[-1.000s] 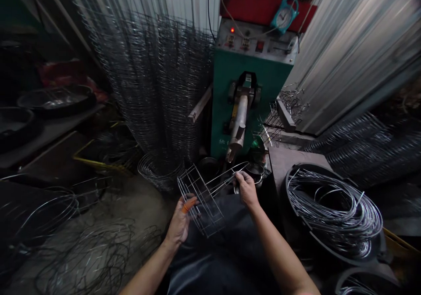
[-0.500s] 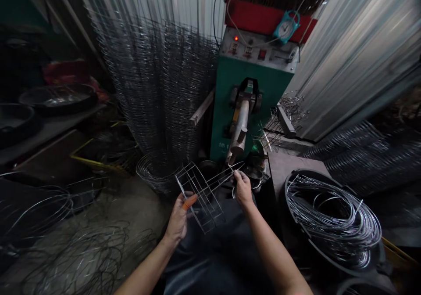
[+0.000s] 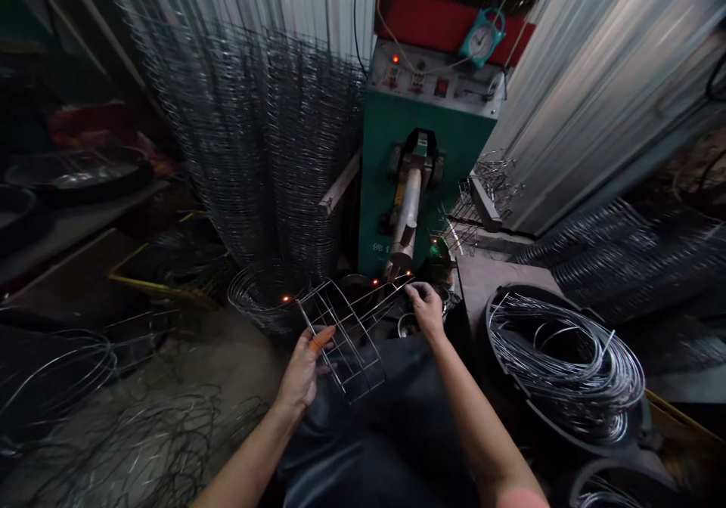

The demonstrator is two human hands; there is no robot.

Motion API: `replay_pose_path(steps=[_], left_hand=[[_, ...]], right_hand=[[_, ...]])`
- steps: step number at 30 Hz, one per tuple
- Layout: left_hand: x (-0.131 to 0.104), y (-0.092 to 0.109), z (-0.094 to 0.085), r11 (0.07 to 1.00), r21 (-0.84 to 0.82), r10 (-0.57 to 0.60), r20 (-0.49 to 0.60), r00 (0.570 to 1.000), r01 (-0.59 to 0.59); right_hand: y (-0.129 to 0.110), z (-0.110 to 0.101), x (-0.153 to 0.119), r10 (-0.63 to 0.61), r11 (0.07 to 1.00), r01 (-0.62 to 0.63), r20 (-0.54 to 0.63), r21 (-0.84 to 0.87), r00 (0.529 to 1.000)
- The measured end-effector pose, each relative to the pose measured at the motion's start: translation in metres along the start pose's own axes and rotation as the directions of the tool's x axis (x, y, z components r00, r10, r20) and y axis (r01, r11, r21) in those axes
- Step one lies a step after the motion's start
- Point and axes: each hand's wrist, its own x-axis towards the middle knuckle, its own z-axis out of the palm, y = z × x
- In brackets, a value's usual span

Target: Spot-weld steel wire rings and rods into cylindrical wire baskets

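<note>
A small wire rack of thin crossed rods hangs tilted in front of me. My left hand, an orange cover on its thumb, is closed on the rack's left side. Two longer rods run from the rack towards the tip of the spot welder. At their far end, just right of the tip, the fingers of my right hand are pinched together on the wire. Small orange sparks glow around the tip and farther left. The exact contact at the tip is too small to make out.
Tall stacks of wire rings stand left of the green machine. On the right, a black tub holds coiled wire. A teal clock hangs above the control panel. Loose wire covers the floor at left.
Orange sparks have appeared near the welder tip and off to the left. The view has shifted slightly, while both hands stay at the wire rack. My right fingers have turned a little.
</note>
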Motion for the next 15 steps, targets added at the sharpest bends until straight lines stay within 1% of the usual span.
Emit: replay_pose_path(steps=[1,2,4,7,11,15], left_hand=[[0.001,-0.001,0.0,1.0,0.009,-0.001,0.003,1.0,0.001],[0.003,-0.001,0.0,1.0,0.017,-0.002,0.006,1.0,0.002],[0.006,-0.002,-0.001,1.0,0.023,-0.004,0.015,1.0,0.003],[0.013,0.002,0.0,1.0,0.017,-0.023,-0.006,1.0,0.023],[0.025,0.013,0.0,0.999,0.035,-0.031,-0.038,0.999,0.032],[0.035,0.022,-0.003,0.996,0.062,-0.058,-0.024,0.998,0.059]], right_hand=[[-0.001,-0.007,0.004,-0.095,0.992,0.094,-0.003,-0.082,0.995],[-0.001,-0.012,0.009,-0.174,0.974,0.175,0.023,-0.146,0.985],[-0.001,-0.019,0.017,-0.262,0.932,0.283,0.115,-0.228,0.958],[0.001,-0.019,0.028,-0.316,0.881,0.363,0.193,-0.305,0.929],[0.002,-0.011,0.035,-0.367,0.827,0.433,0.239,-0.36,0.899],[0.004,-0.004,0.039,-0.404,0.78,0.478,0.258,-0.405,0.877]])
